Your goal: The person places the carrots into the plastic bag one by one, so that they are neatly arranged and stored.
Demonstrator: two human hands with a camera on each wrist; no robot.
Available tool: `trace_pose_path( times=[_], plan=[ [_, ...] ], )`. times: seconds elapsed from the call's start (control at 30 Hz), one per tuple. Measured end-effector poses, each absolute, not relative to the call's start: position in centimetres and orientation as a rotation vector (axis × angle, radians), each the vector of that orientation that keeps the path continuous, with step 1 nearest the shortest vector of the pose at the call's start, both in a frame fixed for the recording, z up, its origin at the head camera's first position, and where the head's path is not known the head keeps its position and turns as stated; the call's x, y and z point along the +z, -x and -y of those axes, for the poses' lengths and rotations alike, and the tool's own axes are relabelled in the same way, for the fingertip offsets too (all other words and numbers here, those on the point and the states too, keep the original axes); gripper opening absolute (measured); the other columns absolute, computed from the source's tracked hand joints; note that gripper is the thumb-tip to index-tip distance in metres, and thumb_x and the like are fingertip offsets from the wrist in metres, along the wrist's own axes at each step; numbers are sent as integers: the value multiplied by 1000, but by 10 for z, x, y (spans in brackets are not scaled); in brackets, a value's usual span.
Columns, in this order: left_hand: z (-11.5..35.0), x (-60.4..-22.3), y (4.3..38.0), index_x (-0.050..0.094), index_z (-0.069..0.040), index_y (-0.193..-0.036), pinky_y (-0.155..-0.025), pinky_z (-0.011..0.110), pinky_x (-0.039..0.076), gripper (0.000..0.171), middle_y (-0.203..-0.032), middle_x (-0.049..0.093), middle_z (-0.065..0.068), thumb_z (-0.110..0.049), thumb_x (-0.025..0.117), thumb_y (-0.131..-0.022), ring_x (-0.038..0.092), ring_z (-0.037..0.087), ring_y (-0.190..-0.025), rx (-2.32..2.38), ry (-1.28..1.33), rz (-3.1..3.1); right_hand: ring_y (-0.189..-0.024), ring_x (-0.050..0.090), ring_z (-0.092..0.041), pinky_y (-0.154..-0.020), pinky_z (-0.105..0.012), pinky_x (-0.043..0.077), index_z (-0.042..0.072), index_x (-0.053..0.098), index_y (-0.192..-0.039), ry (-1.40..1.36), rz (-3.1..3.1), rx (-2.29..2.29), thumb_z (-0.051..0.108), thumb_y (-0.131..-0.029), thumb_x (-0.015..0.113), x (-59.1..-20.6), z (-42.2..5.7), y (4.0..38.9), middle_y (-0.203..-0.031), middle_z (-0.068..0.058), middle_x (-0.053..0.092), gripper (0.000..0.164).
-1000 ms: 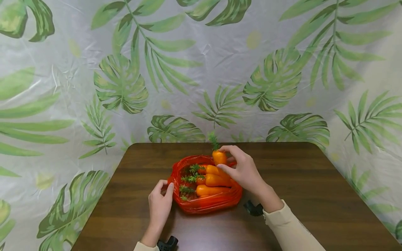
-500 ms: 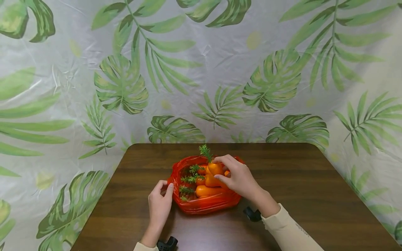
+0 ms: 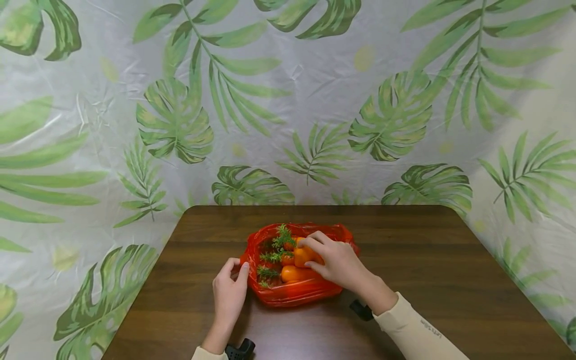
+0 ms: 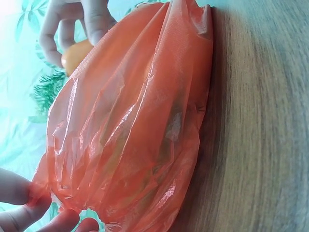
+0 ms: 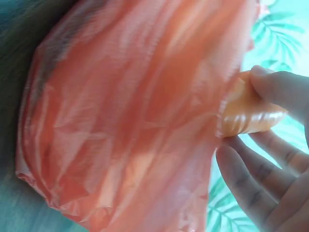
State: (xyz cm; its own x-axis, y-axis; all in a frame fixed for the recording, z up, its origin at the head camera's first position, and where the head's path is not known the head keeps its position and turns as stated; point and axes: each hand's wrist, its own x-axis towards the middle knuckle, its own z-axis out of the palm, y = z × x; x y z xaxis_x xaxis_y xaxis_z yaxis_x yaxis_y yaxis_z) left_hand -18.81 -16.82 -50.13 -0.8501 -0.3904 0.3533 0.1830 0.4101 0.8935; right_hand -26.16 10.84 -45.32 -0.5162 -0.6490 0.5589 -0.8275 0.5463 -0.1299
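Two hands work at a red plastic bag point(image 3: 294, 292) that sits near the middle of the dark wooden table point(image 3: 450, 280). With our right hand point(image 3: 339, 262) we reach into the bag's open mouth, fingers point(image 3: 315, 239) curled round a carrot point(image 3: 302, 255), thumb under it and fingertips over its top; its green leafy top point(image 3: 283, 236) sticks up to the left. This carrot lies over the others in the bag, and another carrot point(image 3: 294, 274) rests just below it, nearer to us. Our left hand point(image 3: 228, 295) lies on the table at the bag's left edge, thumb point(image 3: 243, 270) and curled fingers pinching the rim of the plastic there.

From the head view we see down into the bag and can count several carrots with their greens pointing left. The left wrist view shows instead the bag's crinkled outer wall point(image 4: 130, 130) standing up from the wood, our left fingertips point(image 4: 19, 193) nipping its corner, and the right hand point(image 4: 77, 24) far off over the rim with the carrot point(image 4: 77, 53) under it. The right wrist view brings the grip close: the carrot point(image 5: 248, 113) pressed between thumb point(image 5: 285, 87) and fingers point(image 5: 246, 179), half veiled by the red film point(image 5: 130, 121); the bag's contents cannot be made out there
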Motion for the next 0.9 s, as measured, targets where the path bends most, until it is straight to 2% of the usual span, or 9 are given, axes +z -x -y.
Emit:
trace_pose_path(
  times=[0.13, 0.43, 0.67, 0.9],
  plan=[
    [168, -501, 188, 69, -11, -93, -80, 46, 58, 4, -99, 73, 7, -14, 71, -95, 71, 26, -93, -1456, -178, 2153, -54, 43, -3, -43, -19, 32, 26, 62, -126, -1234, 2322, 439, 25, -81, 86, -458, -107, 261, -118, 9, 56, 50],
    [169, -502, 189, 69, -11, -94, -81, 45, 58, 4, -99, 73, 7, -14, 71, -95, 71, 27, -93, -1459, -185, 2152, -57, 50, -9, -44, -21, 42, 28, 61, -125, -1349, 2282, 298, 26, -81, 86, -465, -105, 262, -113, 5, 57, 51],
    [169, -500, 189, 69, -11, -94, -81, 45, 58, 4, -99, 73, 7, -14, 70, -96, 71, 26, -93, -1448, -173, 2148, -68, 55, -12, -56, -27, 51, 27, 63, -121, -1434, 2255, 312, 26, -79, 88, -470, -106, 262, -106, 3, 55, 49],
    [169, -503, 189, 69, -11, -94, -81, 45, 58, 4, -99, 73, 6, -15, 71, -95, 71, 25, -93, -1455, -190, 2152, -67, 52, -10, -54, -23, 48, 29, 67, -122, -1456, 2278, 331, 20, -81, 86, -474, -107, 261, -106, 4, 56, 46]
  ],
)
